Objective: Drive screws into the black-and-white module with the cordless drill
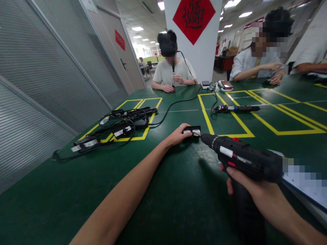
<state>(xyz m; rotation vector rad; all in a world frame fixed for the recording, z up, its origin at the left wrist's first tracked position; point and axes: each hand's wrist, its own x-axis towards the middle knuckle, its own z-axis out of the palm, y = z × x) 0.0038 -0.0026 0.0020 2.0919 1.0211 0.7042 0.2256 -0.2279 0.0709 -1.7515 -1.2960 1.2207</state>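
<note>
A dark green surface (176, 207), marked with yellow outlines (233, 135), spreads across the view from near to far. The largest thing on or above it is the black power drill (249, 158), at the near right, its body tilted and its chuck toward the left. The right hand (251, 185) holds it, fingers wrapped around the grip just under the body.

At the far edge sits a person in a pale T-shirt (159, 73), holding a dark upright tool (173, 65); another person in a light shirt (238, 64) sits at the far right, with a further sleeve (313, 56) beyond.

A tangle of black devices and cables (119, 131), some with white labels, lies on the left, partly over the outlines. At the near right edge, partly behind the drill and forearm, are pale sheets (304, 180), blurred out in places. A slim dark tool with a coiled cord (245, 108) lies across an outline on the right.

Smaller still is the black part with a white label (196, 130), lying mid-surface. The left hand (178, 135) grips its left end, fingers closed narrowly on it. The drill's thin bit (196, 134) reaches the part's right side; whether they touch, I cannot tell.
</note>
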